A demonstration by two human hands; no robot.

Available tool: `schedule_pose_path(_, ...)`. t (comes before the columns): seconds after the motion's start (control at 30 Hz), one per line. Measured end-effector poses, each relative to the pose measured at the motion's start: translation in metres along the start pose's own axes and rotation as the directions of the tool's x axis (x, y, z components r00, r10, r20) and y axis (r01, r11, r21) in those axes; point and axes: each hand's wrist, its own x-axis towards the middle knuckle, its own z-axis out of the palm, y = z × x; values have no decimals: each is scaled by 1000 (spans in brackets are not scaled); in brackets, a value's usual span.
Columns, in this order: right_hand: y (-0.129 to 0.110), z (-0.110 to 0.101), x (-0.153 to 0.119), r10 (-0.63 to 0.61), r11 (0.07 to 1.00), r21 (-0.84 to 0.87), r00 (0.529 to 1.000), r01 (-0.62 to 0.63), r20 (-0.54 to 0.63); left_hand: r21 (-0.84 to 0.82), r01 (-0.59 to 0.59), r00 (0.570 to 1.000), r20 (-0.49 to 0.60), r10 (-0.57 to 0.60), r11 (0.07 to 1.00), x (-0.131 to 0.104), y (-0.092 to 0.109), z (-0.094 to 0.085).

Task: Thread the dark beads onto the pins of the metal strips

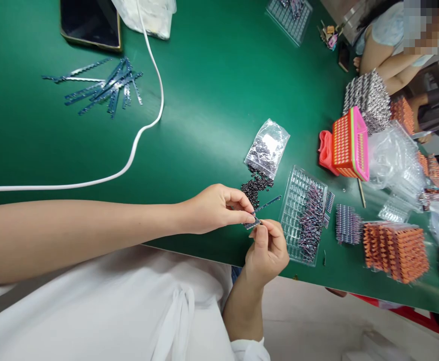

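Note:
My left hand (219,208) reaches in from the left, thumb and forefinger pinched on a small dark metal piece (250,225) near the table's front edge. Just beside it, the fingertips of my right hand (267,248) are closed at the piece's right end, on something too small to make out. A thin blue notched strip (270,202) sticks out beyond my left fingertips. Small dark beads (256,186) lie loose behind my hands, spilled at the mouth of a clear plastic bag (267,148). To the right is a clear compartment tray (292,210) with a heap of thin purplish parts (312,223).
A pile of blue notched strips (110,87), a phone (91,22) and a white cable (138,138) lie on the left. Further right are an orange basket (343,143), stacked purplish parts (347,224) and orange parts (396,250). Another person (388,50) sits at the far right.

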Motion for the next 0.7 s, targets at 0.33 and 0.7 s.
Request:
schedule_pose_path(0.33, 3, 1, 0, -11, 998, 57, 1000, 12, -23, 30, 18, 1000, -7, -18, 999, 0, 3, 0)
schedule_pose_path(0.7, 1, 1, 0, 3, 999, 43, 1000, -3, -5, 71, 12, 1000, -5, -12, 997, 0, 3, 1)
